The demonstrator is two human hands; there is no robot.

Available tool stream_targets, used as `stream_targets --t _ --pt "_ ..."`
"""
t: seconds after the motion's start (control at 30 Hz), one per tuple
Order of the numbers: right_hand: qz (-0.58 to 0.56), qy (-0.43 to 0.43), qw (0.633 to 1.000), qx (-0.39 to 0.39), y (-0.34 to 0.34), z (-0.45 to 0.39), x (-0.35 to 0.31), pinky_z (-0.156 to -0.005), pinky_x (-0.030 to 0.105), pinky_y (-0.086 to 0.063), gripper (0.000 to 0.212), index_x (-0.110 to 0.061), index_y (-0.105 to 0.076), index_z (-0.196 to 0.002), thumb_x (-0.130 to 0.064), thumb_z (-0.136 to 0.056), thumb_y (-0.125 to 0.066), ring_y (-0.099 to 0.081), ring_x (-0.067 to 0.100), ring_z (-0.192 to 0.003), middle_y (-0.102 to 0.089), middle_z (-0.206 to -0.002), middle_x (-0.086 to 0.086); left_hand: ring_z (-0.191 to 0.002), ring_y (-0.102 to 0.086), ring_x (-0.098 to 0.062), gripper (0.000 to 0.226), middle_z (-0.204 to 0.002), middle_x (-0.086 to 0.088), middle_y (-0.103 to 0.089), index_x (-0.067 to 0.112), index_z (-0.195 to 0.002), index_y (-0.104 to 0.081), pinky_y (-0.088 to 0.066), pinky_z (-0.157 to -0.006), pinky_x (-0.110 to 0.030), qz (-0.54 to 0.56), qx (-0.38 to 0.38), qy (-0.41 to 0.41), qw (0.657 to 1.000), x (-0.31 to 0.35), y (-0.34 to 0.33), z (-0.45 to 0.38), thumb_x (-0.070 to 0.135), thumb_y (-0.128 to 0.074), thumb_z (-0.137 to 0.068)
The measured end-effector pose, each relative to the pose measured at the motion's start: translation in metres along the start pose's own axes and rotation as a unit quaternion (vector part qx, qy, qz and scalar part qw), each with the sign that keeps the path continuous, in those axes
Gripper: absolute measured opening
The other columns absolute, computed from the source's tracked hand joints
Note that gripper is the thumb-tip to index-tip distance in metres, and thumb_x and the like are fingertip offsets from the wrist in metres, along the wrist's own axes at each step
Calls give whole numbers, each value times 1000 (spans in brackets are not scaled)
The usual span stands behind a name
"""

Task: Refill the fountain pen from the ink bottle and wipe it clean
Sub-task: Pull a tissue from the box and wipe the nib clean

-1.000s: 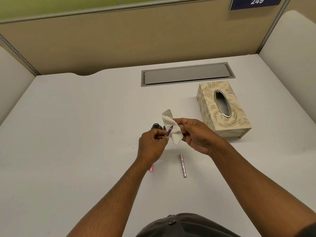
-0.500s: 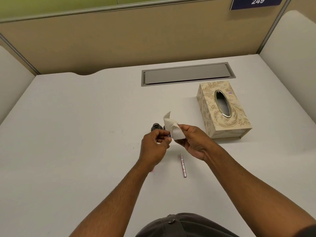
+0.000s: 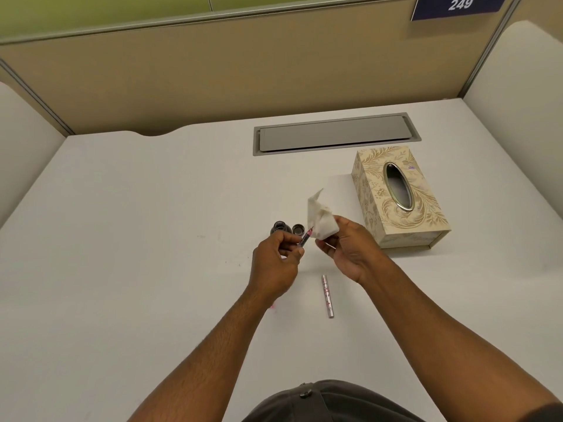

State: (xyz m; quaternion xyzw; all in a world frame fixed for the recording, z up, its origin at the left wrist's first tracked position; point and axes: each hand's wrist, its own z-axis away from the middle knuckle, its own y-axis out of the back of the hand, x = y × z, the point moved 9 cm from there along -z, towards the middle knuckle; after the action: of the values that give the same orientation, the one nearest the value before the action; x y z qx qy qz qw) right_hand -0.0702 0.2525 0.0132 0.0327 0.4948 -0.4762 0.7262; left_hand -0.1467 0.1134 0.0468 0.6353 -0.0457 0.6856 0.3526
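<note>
My left hand (image 3: 278, 260) pinches the pink fountain pen front section (image 3: 305, 239), nib pointing up and to the right. My right hand (image 3: 350, 248) holds a crumpled white tissue (image 3: 321, 219) just right of the nib, a small gap between them. The open ink bottle (image 3: 279, 227) stands on the desk just behind my left hand, its small round cap (image 3: 298, 229) beside it. A silver pen barrel (image 3: 327, 296) lies on the desk below my hands. Something small and pink (image 3: 272, 306) peeks out from under my left wrist.
A cream floral tissue box (image 3: 396, 199) stands to the right of my hands. A grey cable flap (image 3: 335, 134) is set into the white desk (image 3: 122, 239) behind. Beige partition walls enclose the back and sides.
The tissue was wrapped around the pen tip; my right hand has drawn it away to the right, and the nib shows bare.
</note>
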Motion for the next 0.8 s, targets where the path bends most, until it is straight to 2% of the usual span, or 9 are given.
stream_targets --t 0.07,0.13,0.23,0.3,0.4,0.5,0.67,0.73,0.8 --pt "-34 2 999 1 6 -1 -5 -80 35 -55 12 -9 -67 -97 -7 -95 -55 -63 20 -79 -68 -89 9 -83 -67 -18 16 -85 2 -67 22 -95 -65 -58 -76 -27 41 -1 22 999 -6 1 1 9 -66 -87" --pt "-2 11 1000 -7 9 1 -8 -81 39 -56 13 -8 -66 -98 -9 -97 -52 -63 21 -81 -68 -91 9 -79 -68 -17 14 -86 -1 -67 19 -97 -66 -59 -78 -31 96 -3 46 994 -10 3 1 8 -65 -88" --pt "64 30 997 -17 7 6 -10 -70 34 -56 15 -11 -63 -95 -15 -100 -50 -63 20 -81 -68 -92 8 -76 -66 -16 14 -86 -4 -66 13 -100 -66 -59 -76 -29 172 -28 66 983 -6 -1 0 6 -66 -88" --pt "80 39 996 -17 4 6 -10 -63 28 -55 13 -8 -62 -101 -15 -99 -51 -64 19 -81 -67 -96 10 -78 -65 -18 15 -88 -8 -66 12 -101 -66 -57 -73 -26 191 -49 62 978 1 -6 1 5 -66 -88" --pt "111 64 992 -3 4 6 -11 -58 24 -52 21 -4 -61 -115 -12 -96 -58 -65 19 -78 -70 -98 13 -81 -66 -20 17 -94 -13 -68 10 -104 -66 -58 -73 -27 170 -59 44 983 6 -9 1 5 -66 -87" --pt "193 116 974 21 5 9 -19 -57 26 -52 20 -11 -67 -112 -10 -93 -60 -69 19 -76 -75 -91 9 -86 -67 -21 17 -94 -11 -69 10 -104 -67 -59 -74 -29 126 -48 22 991 9 -9 0 7 -67 -87" --pt "364 225 898 104 2 22 -40 -51 17 -55 19 -17 -73 -103 -9 -93 -58 -70 8 -58 -73 -84 -2 -86 -67 -20 16 -92 -8 -68 13 -101 -67 -58 -67 -23 102 -38 12 994 10 -7 3 7 -67 -86" --pt "369 228 896 97 0 24 -39 -52 20 -57 19 -18 -74 -100 -8 -93 -59 -71 8 -58 -74 -85 0 -83 -67 -19 15 -90 -7 -68 14 -100 -68 -58 -65 -22 74 -38 16 996 6 -8 4 8 -67 -86" --pt "337 204 916 77 0 22 -34 -61 28 -61 22 -22 -73 -95 -6 -92 -58 -73 10 -65 -76 -87 1 -78 -68 -17 13 -85 -2 -68 15 -98 -68 -59 -65 -24 39 -23 17 999 3 -6 4 10 -67 -86"
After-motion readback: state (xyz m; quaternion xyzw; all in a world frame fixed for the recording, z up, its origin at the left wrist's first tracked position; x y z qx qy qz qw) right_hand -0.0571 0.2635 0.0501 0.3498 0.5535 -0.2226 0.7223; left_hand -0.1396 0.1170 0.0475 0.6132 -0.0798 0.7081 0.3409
